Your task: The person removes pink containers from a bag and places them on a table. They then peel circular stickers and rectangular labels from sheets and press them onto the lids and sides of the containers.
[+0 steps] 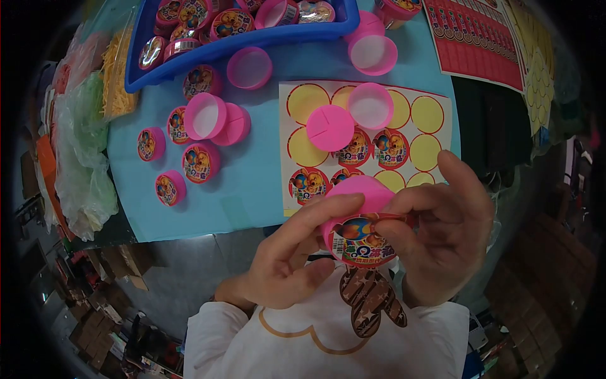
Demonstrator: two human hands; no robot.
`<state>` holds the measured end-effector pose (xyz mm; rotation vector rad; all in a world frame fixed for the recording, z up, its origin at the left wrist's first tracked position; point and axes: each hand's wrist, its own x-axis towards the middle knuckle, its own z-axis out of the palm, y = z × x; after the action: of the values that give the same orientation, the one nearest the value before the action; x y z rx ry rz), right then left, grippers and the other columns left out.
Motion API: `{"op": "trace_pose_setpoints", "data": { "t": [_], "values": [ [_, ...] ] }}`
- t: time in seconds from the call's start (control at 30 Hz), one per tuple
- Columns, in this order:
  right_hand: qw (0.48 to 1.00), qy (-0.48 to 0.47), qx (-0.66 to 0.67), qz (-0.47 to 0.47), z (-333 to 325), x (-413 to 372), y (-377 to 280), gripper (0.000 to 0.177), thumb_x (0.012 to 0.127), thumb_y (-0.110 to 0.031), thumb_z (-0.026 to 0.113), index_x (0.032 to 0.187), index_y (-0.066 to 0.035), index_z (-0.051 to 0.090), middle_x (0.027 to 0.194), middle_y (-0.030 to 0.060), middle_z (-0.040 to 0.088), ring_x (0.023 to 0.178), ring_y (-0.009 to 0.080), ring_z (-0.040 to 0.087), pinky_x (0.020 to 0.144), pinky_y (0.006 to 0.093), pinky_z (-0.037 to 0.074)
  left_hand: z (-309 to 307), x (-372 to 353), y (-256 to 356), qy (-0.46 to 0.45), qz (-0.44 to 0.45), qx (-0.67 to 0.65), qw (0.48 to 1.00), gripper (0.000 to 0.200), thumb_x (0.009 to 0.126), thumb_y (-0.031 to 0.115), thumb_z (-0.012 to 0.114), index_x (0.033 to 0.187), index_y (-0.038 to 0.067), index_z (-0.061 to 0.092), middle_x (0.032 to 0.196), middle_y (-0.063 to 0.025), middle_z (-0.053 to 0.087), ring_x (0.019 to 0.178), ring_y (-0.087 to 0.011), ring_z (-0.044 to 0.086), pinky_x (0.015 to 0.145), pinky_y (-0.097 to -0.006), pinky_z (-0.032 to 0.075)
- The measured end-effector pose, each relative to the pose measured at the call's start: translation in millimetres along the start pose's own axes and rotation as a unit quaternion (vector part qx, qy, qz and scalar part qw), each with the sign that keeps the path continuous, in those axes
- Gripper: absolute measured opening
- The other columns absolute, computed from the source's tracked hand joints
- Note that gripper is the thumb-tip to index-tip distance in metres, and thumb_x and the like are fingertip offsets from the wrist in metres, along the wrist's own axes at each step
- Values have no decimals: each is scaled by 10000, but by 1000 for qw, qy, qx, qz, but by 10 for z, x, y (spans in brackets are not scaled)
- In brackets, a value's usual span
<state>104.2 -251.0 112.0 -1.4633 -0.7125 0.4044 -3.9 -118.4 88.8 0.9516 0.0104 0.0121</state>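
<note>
My left hand grips a pink round plastic tub near my chest, with its fingers along the side. A round printed sticker with a cartoon picture and a barcode covers the tub's near face. The sticker's right edge is pinched between the thumb and fingers of my right hand. Just beyond lies a sticker sheet, with several printed stickers left among bare yellow circles. On the sheet rest a pink disc with slits and a pink tub with a whitish inside.
A blue crate of labelled tubs stands at the back. Several labelled tubs and loose pink tubs sit on the left of the blue tabletop. Plastic bags hang at the left edge; red printed sheets lie back right.
</note>
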Motion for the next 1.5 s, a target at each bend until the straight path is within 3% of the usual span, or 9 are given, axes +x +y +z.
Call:
{"op": "trace_pose_setpoints", "data": {
  "t": [0.93,1.0,1.1,1.33,1.5],
  "values": [
    [999,-13,-28,-43,-23,-74,34,701,638,127,637,1229,9,278,807,131,563,719,146,543,629,223,439,23,-7,-41,18,19,14,1000,558,739,-128,410,1265,-52,239,1301,-137,270,1193,-228,325,975,-341,309],
    [999,42,-15,-19,27,-73,6,535,704,117,577,1187,73,351,744,125,578,673,137,555,644,245,444,24,-9,-38,18,18,20,999,546,751,-119,412,1264,-56,237,1299,-139,272,1192,-229,327,973,-339,309],
    [998,-2,-54,-30,-28,-87,15,690,628,138,635,1217,6,301,791,128,565,702,134,539,598,214,428,13,3,-51,10,24,19,999,524,777,-96,420,1265,-59,233,1300,-141,272,1190,-228,328,968,-333,308],
    [993,7,-107,-52,-25,-106,24,652,636,159,605,1202,6,318,763,120,565,663,126,531,562,202,410,65,2,-62,71,17,16,997,527,806,-60,438,1279,-53,204,1316,-142,255,1182,-218,334,962,-329,305],
    [989,-9,-132,-74,-34,-73,39,630,636,163,592,1187,26,319,761,127,560,633,128,515,540,200,403,45,-4,-68,55,20,3,998,533,809,-54,442,1282,-50,196,1314,-142,260,1181,-216,334,964,-333,301]
  ]
}}
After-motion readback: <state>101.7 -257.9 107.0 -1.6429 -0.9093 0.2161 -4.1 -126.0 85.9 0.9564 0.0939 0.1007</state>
